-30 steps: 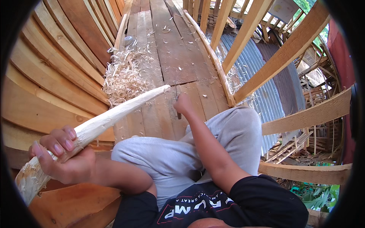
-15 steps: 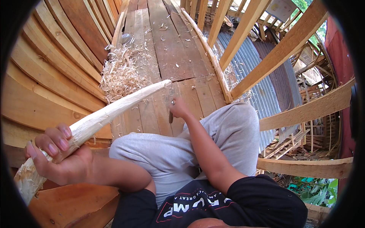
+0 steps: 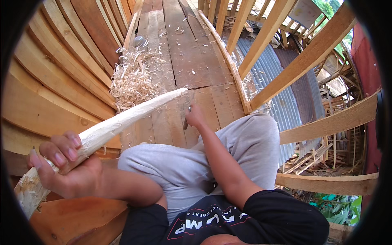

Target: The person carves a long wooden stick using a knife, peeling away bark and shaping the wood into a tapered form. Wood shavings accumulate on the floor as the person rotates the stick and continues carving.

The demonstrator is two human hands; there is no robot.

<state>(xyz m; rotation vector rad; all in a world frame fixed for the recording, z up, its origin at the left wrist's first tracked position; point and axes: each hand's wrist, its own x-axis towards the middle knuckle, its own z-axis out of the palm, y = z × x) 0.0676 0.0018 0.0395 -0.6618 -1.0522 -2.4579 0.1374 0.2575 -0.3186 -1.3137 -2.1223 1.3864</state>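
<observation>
While seated cross-legged on a plank floor, a person grips a pale, peeled wooden pole w/ the left hand, fingers wrapped tight round its thick butt at lower left of frame; the taper runs up toward centre. It looks stiff, fairly light, rough enough not to slip; best held near the fat end. At centre, the right hand is closed on a small dark tool, prob. a blade, mostly hidden. Shavings pile at upper left.
</observation>
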